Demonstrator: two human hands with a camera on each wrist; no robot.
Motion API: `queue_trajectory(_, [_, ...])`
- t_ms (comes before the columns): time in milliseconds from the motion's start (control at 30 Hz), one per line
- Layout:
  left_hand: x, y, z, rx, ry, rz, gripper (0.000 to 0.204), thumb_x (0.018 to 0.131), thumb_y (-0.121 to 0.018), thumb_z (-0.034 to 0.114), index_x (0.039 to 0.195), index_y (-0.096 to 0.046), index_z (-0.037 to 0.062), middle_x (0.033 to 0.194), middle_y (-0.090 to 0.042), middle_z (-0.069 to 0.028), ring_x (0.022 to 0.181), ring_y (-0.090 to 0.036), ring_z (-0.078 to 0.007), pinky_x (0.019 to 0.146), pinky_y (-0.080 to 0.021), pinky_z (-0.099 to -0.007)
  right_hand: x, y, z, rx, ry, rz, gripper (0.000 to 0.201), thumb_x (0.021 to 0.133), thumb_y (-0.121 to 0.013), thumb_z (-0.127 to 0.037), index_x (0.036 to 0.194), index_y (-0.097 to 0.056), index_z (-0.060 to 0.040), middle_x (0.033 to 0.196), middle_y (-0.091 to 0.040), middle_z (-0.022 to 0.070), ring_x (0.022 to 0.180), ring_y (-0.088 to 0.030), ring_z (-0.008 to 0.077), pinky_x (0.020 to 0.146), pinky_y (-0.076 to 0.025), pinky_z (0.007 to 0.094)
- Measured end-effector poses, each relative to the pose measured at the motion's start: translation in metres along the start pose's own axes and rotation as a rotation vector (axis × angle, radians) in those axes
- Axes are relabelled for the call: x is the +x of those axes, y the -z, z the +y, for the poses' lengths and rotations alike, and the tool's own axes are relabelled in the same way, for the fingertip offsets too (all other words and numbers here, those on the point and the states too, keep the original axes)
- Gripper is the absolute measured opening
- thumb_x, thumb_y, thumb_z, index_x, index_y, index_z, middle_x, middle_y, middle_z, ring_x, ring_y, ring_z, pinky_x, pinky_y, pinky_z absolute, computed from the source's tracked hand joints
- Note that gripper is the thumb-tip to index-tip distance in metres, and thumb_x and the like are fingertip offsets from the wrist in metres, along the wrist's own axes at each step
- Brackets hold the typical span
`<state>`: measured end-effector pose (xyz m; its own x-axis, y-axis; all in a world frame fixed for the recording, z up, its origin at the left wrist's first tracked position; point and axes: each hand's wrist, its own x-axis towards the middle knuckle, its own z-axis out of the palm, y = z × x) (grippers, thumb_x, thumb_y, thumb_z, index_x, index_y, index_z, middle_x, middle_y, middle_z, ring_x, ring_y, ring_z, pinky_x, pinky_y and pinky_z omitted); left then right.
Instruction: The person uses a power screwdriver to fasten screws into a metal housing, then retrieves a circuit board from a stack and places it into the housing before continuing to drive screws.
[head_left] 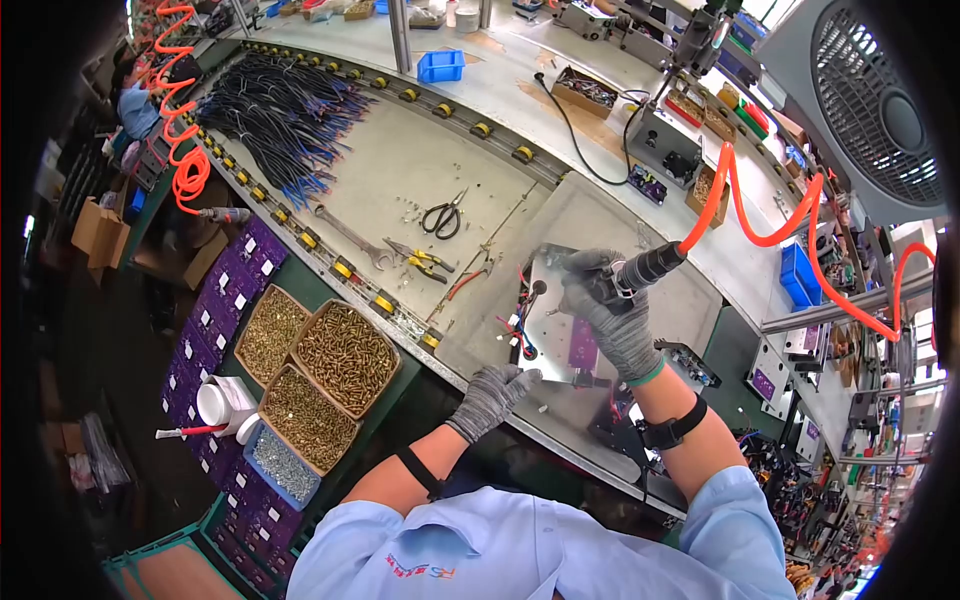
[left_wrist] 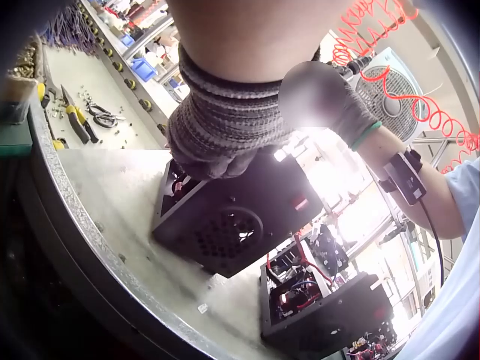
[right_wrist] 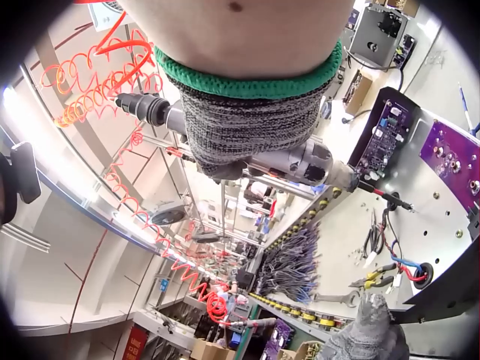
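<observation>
My right hand (head_left: 612, 310), in a grey knit glove, grips a pneumatic screwdriver (right_wrist: 289, 163) fed by an orange coiled hose (head_left: 728, 185). Its bit (right_wrist: 384, 196) points at the bare metal floor of an open case (right_wrist: 439, 247), with the tip close over it. Purple circuit boards (right_wrist: 456, 154) and red, blue and black wires (right_wrist: 405, 266) sit inside the case. At the near left corner, my gloved left hand (head_left: 490, 400) holds the case edge, fingers curled and thumb at the rim. The left wrist view shows the case's black vented side (left_wrist: 225, 232) below that hand.
Left of the case lie black-handled scissors (head_left: 443, 215), yellow pliers (head_left: 420, 262) and a wrench (head_left: 355, 240). Bins of brass screws (head_left: 348, 355) stand at the left, near a cable bundle (head_left: 275, 115). A second black case (left_wrist: 326, 319) is at the right; a fan (head_left: 870, 110) stands beyond.
</observation>
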<state>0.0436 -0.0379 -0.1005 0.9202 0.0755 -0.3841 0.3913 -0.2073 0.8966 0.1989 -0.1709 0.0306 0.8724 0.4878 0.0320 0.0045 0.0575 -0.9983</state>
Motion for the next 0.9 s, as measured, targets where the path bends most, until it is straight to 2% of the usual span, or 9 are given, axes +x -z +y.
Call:
queue_trajectory(300, [0.009,-0.008,-0.024,-0.019,-0.084,0.018,0.06,0.094,-0.063,0.059,0.09,-0.073,-0.0008,0.064,-0.056,-0.0055,0.064,-0.05,-0.0147,0.064,-0.047,-0.0359,-0.003,-0.007,0.02,-0.047,0.096,-0.021,0.037,0.083,-0.072,0.007,0.117,-0.064,-0.0065,0.107,-0.067,0.0029,0.098,-0.064,0.0125,0.088,-0.054,0.029])
queue_trajectory(400, [0.008,-0.003,-0.015,0.065,-0.021,-0.019,0.057,0.094,-0.065,0.055,0.087,-0.071,-0.0006,0.064,-0.055,-0.0038,0.064,-0.048,-0.0131,0.063,-0.046,-0.0361,-0.003,0.0,0.033,-0.091,0.122,-0.016,0.043,0.083,-0.072,0.006,0.121,-0.062,-0.0092,0.11,-0.066,0.0015,0.101,-0.063,0.0126,0.088,-0.055,0.0302])
queue_trajectory(467, [0.004,-0.001,-0.003,0.075,-0.016,0.017,0.055,0.093,-0.066,0.053,0.083,-0.068,-0.0002,0.064,-0.053,-0.0032,0.063,-0.046,-0.0132,0.061,-0.045,-0.0361,-0.003,-0.001,0.032,-0.046,0.12,0.096,0.027,0.085,-0.072,0.004,0.109,-0.064,-0.0065,0.101,-0.067,0.0023,0.089,-0.063,0.0117,0.085,-0.054,0.029])
queue_trajectory(533, [-0.002,0.004,0.0,0.103,-0.013,0.036,0.054,0.093,-0.067,0.052,0.079,-0.066,0.0002,0.063,-0.051,-0.0026,0.062,-0.044,-0.0133,0.059,-0.044,-0.0362,-0.011,-0.004,0.024,0.014,0.085,0.123,0.027,0.085,-0.071,0.003,0.11,-0.064,-0.0065,0.101,-0.066,0.002,0.092,-0.063,0.0119,0.086,-0.054,0.029])
queue_trajectory(600, [-0.001,0.005,-0.007,-0.009,0.033,0.121,0.052,0.092,-0.068,0.048,0.074,-0.059,0.0007,0.062,-0.046,-0.0026,0.059,-0.038,-0.0148,0.057,-0.041,-0.0367,-0.015,-0.005,0.027,-0.01,0.072,0.094,0.03,0.086,-0.069,0.005,0.113,-0.063,-0.0065,0.104,-0.066,0.0023,0.095,-0.065,0.0129,0.088,-0.054,0.0292])
queue_trajectory(633, [-0.001,0.01,-0.011,-0.103,0.017,0.136,0.04,0.092,-0.069,0.04,0.078,-0.06,0.0041,0.062,-0.048,-0.0017,0.055,-0.041,-0.0146,0.053,-0.041,-0.0334,-0.019,-0.007,0.026,0.101,0.082,0.058,0.034,0.086,-0.067,0.007,0.117,-0.061,-0.0063,0.108,-0.066,0.0032,0.099,-0.065,0.0139,0.09,-0.053,0.0295])
queue_trajectory(667, [-0.005,0.025,-0.014,-0.692,0.229,-0.114,0.026,0.092,-0.069,0.032,0.091,-0.063,0.0065,0.069,-0.058,-0.0027,0.055,-0.053,-0.0134,0.048,-0.043,-0.0284,-0.022,-0.009,0.03,0.05,0.127,0.059,0.038,0.085,-0.066,0.009,0.119,-0.06,-0.0066,0.111,-0.066,0.0038,0.1,-0.065,0.0141,0.092,-0.053,0.0297])
queue_trajectory(733, [-0.008,0.042,-0.012,-0.974,0.468,-0.144,0.023,0.093,-0.067,0.024,0.107,-0.063,0.0068,0.082,-0.067,-0.0061,0.059,-0.062,-0.0146,0.045,-0.044,-0.0246,-0.024,-0.007,0.039,0.01,0.17,0.041,0.039,0.085,-0.067,0.009,0.12,-0.061,-0.0067,0.11,-0.066,0.0036,0.101,-0.065,0.0133,0.092,-0.054,0.0293])
queue_trajectory(900, [-0.011,0.052,-0.005,-0.967,0.297,-0.259,0.03,0.097,-0.064,0.023,0.12,-0.06,0.0029,0.091,-0.068,-0.0105,0.061,-0.063,-0.0158,0.044,-0.044,-0.0248,-0.022,0.0,0.012,0.122,0.102,0.063,0.039,0.085,-0.071,0.007,0.12,-0.062,-0.0067,0.112,-0.067,0.0041,0.1,-0.065,0.012,0.088,-0.056,0.0294])
